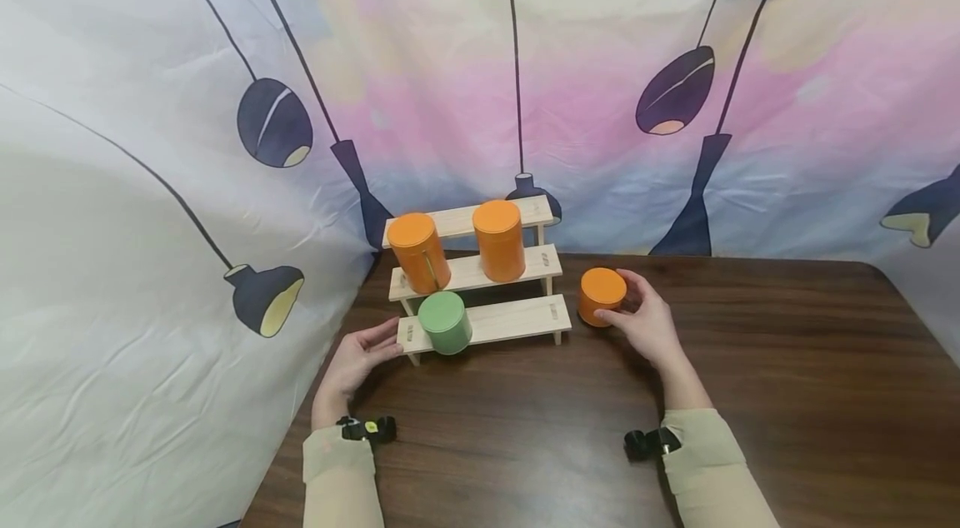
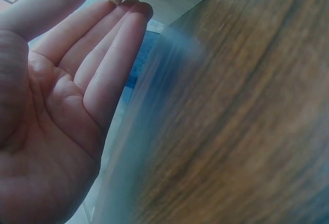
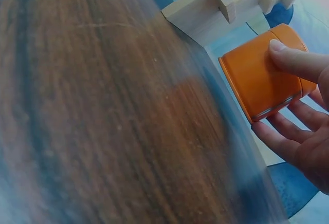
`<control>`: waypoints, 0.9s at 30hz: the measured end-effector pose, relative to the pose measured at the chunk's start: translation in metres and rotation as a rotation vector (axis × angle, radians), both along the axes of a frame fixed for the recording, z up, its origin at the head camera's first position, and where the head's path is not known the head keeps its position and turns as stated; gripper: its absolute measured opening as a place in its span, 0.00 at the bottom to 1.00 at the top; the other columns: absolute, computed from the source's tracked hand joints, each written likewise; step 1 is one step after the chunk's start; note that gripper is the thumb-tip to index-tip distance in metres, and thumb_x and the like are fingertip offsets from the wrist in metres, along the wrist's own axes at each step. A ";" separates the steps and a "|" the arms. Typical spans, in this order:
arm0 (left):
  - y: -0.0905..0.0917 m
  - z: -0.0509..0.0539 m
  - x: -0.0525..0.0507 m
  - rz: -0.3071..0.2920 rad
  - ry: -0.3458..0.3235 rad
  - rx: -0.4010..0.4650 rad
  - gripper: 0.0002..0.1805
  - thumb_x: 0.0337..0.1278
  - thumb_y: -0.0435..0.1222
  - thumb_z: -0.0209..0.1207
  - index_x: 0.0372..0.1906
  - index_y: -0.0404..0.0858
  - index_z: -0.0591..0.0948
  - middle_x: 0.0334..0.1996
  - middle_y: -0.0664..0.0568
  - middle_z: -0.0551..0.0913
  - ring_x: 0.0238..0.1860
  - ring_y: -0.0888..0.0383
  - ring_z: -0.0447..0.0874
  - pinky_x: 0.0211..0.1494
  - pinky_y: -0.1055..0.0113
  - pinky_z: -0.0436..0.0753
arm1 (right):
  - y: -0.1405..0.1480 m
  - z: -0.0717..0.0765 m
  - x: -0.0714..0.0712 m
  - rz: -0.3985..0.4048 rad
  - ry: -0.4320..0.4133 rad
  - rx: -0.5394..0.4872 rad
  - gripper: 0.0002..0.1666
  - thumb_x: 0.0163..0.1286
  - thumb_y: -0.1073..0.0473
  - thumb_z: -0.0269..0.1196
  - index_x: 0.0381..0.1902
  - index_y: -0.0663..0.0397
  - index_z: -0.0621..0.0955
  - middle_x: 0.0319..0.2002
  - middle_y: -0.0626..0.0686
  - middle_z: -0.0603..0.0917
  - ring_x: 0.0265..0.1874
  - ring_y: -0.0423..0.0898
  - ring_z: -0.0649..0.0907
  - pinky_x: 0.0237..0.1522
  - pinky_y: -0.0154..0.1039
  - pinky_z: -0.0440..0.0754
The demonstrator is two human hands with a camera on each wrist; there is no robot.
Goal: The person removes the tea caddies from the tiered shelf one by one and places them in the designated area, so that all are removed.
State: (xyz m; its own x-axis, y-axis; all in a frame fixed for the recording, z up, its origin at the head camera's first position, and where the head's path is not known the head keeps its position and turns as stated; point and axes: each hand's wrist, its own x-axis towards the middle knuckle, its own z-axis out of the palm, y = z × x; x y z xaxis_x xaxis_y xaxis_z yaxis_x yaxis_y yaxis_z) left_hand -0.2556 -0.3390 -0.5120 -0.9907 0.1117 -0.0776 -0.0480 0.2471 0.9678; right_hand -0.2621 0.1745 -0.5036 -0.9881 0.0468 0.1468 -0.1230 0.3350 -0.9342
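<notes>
A three-step wooden stand [image 1: 517,320] rests at the table's back left. The left hand [image 1: 360,357] holds the left end of its lowest step between thumb and fingers; in the left wrist view the fingertips [image 2: 139,8] meet the pale wood. On that lowest step, near its left end, is a short green can [image 1: 445,323]. Two taller orange cans, a left one [image 1: 420,253] and a right one [image 1: 499,241], stand upright on the middle step. To the right of the stand, the right hand [image 1: 643,320] grips a short orange can [image 1: 602,297]; whether it touches the table I cannot tell.
The dark wooden table [image 1: 787,361] extends to the right and front. Behind and to the left hangs a fabric backdrop [image 1: 600,87] printed with lamps. The stand's top step [image 1: 457,221] is close to that fabric.
</notes>
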 end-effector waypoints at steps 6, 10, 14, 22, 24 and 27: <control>0.000 0.000 -0.001 -0.001 -0.002 -0.001 0.36 0.65 0.31 0.73 0.75 0.29 0.74 0.73 0.36 0.74 0.61 0.64 0.86 0.61 0.74 0.82 | -0.002 0.000 0.000 -0.029 0.008 -0.008 0.52 0.65 0.62 0.80 0.81 0.57 0.66 0.73 0.66 0.74 0.71 0.65 0.76 0.69 0.61 0.77; 0.000 0.001 -0.001 0.006 -0.005 -0.008 0.36 0.65 0.32 0.73 0.75 0.29 0.74 0.73 0.37 0.74 0.62 0.63 0.85 0.61 0.74 0.82 | -0.003 -0.002 -0.002 -0.054 0.019 -0.010 0.51 0.65 0.62 0.80 0.80 0.59 0.66 0.74 0.67 0.74 0.72 0.65 0.75 0.70 0.60 0.76; 0.001 0.003 0.001 0.009 -0.004 -0.011 0.36 0.65 0.32 0.73 0.75 0.29 0.74 0.73 0.37 0.74 0.62 0.63 0.85 0.61 0.74 0.82 | -0.003 -0.004 -0.002 -0.068 0.021 -0.015 0.51 0.66 0.63 0.79 0.81 0.60 0.66 0.74 0.67 0.73 0.73 0.65 0.74 0.70 0.60 0.76; 0.000 0.002 0.001 0.009 -0.005 -0.005 0.36 0.65 0.31 0.73 0.75 0.29 0.74 0.73 0.37 0.75 0.62 0.62 0.85 0.61 0.74 0.82 | -0.005 -0.005 -0.002 -0.080 0.016 -0.024 0.51 0.66 0.64 0.79 0.81 0.60 0.65 0.74 0.68 0.73 0.72 0.65 0.75 0.70 0.60 0.76; 0.000 0.003 0.001 0.006 -0.006 -0.003 0.36 0.65 0.31 0.73 0.75 0.29 0.74 0.73 0.36 0.75 0.61 0.63 0.86 0.61 0.74 0.82 | -0.006 -0.006 -0.003 -0.081 0.014 -0.023 0.51 0.66 0.64 0.79 0.81 0.60 0.65 0.74 0.68 0.73 0.72 0.64 0.75 0.70 0.59 0.76; 0.000 0.002 0.001 0.003 -0.005 -0.007 0.36 0.65 0.32 0.73 0.75 0.29 0.74 0.73 0.36 0.75 0.61 0.63 0.85 0.61 0.74 0.82 | -0.007 -0.006 -0.003 -0.081 0.011 -0.022 0.51 0.66 0.64 0.79 0.81 0.61 0.65 0.74 0.68 0.73 0.72 0.64 0.75 0.70 0.59 0.76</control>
State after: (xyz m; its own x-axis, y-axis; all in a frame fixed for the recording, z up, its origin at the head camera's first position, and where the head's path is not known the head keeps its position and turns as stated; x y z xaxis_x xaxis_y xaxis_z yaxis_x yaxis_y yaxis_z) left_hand -0.2549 -0.3385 -0.5095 -0.9906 0.1084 -0.0831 -0.0533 0.2535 0.9659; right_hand -0.2655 0.1677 -0.5094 -0.9793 0.1293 0.1554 -0.1065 0.3236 -0.9402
